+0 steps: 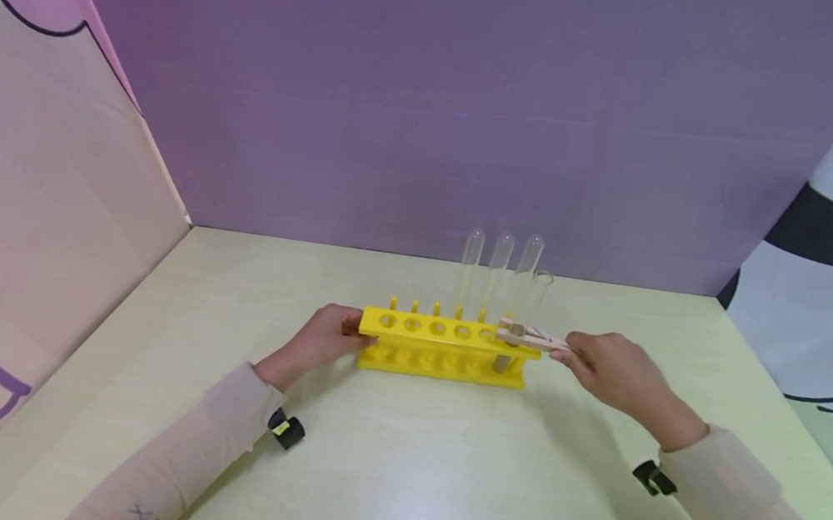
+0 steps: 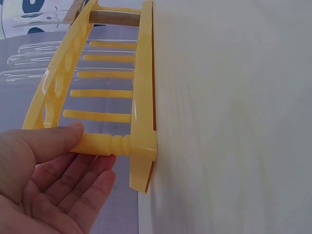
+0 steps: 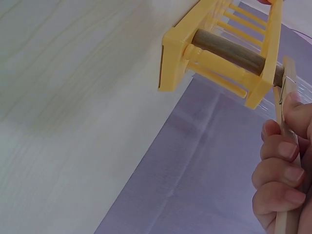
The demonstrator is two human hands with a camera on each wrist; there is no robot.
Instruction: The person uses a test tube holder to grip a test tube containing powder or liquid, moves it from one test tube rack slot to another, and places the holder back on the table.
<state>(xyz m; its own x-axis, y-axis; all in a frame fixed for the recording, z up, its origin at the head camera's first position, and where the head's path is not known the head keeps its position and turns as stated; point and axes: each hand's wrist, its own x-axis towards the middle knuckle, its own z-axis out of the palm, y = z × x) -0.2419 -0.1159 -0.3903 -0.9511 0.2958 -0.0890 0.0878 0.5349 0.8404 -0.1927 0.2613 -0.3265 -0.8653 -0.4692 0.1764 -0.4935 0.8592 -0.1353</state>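
Note:
A yellow test tube rack stands on the table, with a row of round holes along its top. At its left end my left hand grips the turned end post between thumb and fingers. My right hand holds a wooden test tube clamp by its handle. The clamp's jaws sit around a glass test tube just above the rack's top plate. That tube stands in the rightmost hole, its lower part filled with something grey-brown and its open rim up.
Three clear test tubes stand upside down on the rack's back pegs, toward the right. Bare pegs line the back left. Behind the table rises a purple panel, with printed panels on both sides.

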